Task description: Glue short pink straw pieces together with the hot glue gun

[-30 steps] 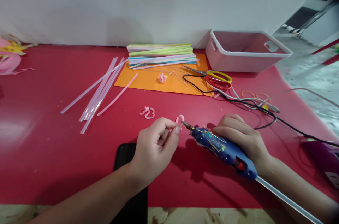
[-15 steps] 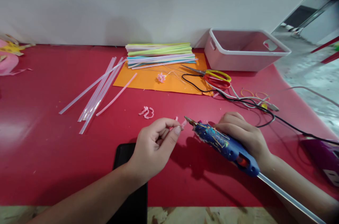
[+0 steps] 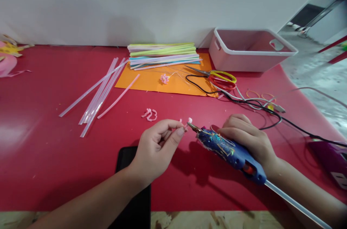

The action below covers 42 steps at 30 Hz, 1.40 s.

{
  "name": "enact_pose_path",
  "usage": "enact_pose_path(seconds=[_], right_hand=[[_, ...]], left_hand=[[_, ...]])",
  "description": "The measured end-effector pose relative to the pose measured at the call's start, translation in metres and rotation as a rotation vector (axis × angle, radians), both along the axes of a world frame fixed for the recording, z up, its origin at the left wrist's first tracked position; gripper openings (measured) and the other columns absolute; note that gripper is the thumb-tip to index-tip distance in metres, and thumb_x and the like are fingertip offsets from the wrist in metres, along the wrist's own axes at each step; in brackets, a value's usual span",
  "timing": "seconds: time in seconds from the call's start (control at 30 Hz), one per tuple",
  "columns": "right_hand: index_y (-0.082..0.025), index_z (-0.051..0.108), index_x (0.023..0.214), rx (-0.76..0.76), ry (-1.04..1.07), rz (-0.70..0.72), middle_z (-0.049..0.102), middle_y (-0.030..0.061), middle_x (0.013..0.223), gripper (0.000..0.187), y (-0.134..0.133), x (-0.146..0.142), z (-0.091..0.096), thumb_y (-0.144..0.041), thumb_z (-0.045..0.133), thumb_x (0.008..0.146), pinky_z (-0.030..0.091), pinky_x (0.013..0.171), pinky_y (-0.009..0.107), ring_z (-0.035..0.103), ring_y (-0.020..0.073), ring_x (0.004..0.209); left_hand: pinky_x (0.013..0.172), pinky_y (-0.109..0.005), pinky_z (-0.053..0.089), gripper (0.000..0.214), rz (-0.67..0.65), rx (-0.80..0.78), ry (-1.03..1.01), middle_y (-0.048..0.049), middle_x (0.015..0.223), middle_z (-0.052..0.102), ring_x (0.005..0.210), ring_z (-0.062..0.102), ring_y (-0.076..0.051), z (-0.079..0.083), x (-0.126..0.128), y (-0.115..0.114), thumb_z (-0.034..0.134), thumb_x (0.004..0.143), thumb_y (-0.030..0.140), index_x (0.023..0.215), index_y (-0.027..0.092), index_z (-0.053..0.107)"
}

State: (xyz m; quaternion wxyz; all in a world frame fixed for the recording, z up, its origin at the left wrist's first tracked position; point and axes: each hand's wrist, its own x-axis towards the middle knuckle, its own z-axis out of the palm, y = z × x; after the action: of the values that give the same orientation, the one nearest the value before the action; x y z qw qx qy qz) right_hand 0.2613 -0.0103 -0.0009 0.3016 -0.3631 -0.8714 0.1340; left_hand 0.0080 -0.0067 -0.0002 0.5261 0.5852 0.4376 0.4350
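Observation:
Between thumb and forefinger, my left hand (image 3: 158, 149) pinches a small pink piece of pipe cleaner (image 3: 190, 120), partly hidden by the fingertips. My right hand (image 3: 248, 140) is wrapped round a blue glue gun (image 3: 226, 149) crusted with glue and glitter. A clear glue stick (image 3: 295, 202) sticks out of its back end. The gun's metal nozzle (image 3: 193, 127) is right at the pink piece; whether they touch I cannot tell. Short curled pink pieces (image 3: 149, 114) lie on the red table (image 3: 89, 164) beyond my left hand. A small pink flower (image 3: 164, 78) with a thin stem rests on orange card.
Bundled coloured pipe cleaners (image 3: 164, 55) lie on the orange card (image 3: 146, 82), with scissors (image 3: 221, 77) at its right. Loose pale pink strips (image 3: 101, 95) are at left. A pink bin (image 3: 252, 50) stands behind tangled cables (image 3: 252, 102). A black phone-like slab (image 3: 132, 203) sits under my left forearm.
The glue gun's nozzle has shifted slightly left and down against the pink piece, whose pale upper end now shows more clearly above the nozzle. My left hand has hardly moved.

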Motion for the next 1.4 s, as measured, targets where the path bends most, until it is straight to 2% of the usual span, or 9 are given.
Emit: enact_pose_path(seconds=[0.37,0.7,0.9,1.2,1.4], right_hand=[[-0.02,0.058,0.106,0.038,0.021,-0.001,0.057,0.0037,0.078,0.017,0.0007,0.0028,-0.0023,-0.029,0.051,0.092,0.039,0.075,0.04,0.053,0.0191,0.07],[-0.02,0.058,0.104,0.092,0.028,-0.039,0.055,0.0031,0.075,0.017,0.0022,0.0041,-0.0042,-0.032,0.05,0.095,0.04,0.072,0.04,0.052,0.0188,0.067],[-0.019,0.058,0.103,0.096,0.09,-0.025,0.057,0.0037,0.076,0.012,-0.0004,0.0003,-0.0054,-0.02,0.052,0.093,0.04,0.074,0.042,0.053,0.0182,0.069],[-0.02,0.059,0.103,0.093,0.028,-0.01,0.059,0.0039,0.076,0.013,-0.0013,0.0002,-0.0058,-0.022,0.052,0.094,0.04,0.078,0.044,0.055,0.019,0.07],[-0.02,0.059,0.103,0.105,0.036,-0.021,0.06,0.0043,0.076,0.013,0.0005,0.0003,-0.0034,-0.023,0.052,0.093,0.04,0.075,0.042,0.055,0.0188,0.068]], left_hand=[[0.046,-0.018,0.025,0.014,-0.047,-0.004,-0.054,0.007,0.059,0.038,0.051,0.031,-0.007,0.0007,0.0,0.002,0.055,0.096,0.027,0.087,0.017,0.059],[0.045,-0.018,0.022,0.013,-0.046,0.006,-0.059,0.0079,0.058,0.036,0.05,0.028,-0.006,0.0037,-0.0004,-0.0001,0.054,0.096,0.025,0.086,0.017,0.058],[0.045,-0.017,0.024,0.013,-0.023,-0.039,-0.047,0.0075,0.059,0.04,0.05,0.03,-0.006,0.0025,0.0,0.001,0.054,0.096,0.025,0.087,0.016,0.057],[0.046,-0.018,0.026,0.015,-0.058,-0.052,-0.067,0.0063,0.06,0.041,0.051,0.031,-0.007,0.0023,0.0001,0.0012,0.056,0.095,0.03,0.089,0.017,0.061],[0.047,-0.019,0.025,0.016,-0.044,-0.05,-0.063,0.0067,0.059,0.036,0.051,0.03,-0.008,0.0022,-0.0003,0.0002,0.056,0.095,0.03,0.086,0.018,0.06]])
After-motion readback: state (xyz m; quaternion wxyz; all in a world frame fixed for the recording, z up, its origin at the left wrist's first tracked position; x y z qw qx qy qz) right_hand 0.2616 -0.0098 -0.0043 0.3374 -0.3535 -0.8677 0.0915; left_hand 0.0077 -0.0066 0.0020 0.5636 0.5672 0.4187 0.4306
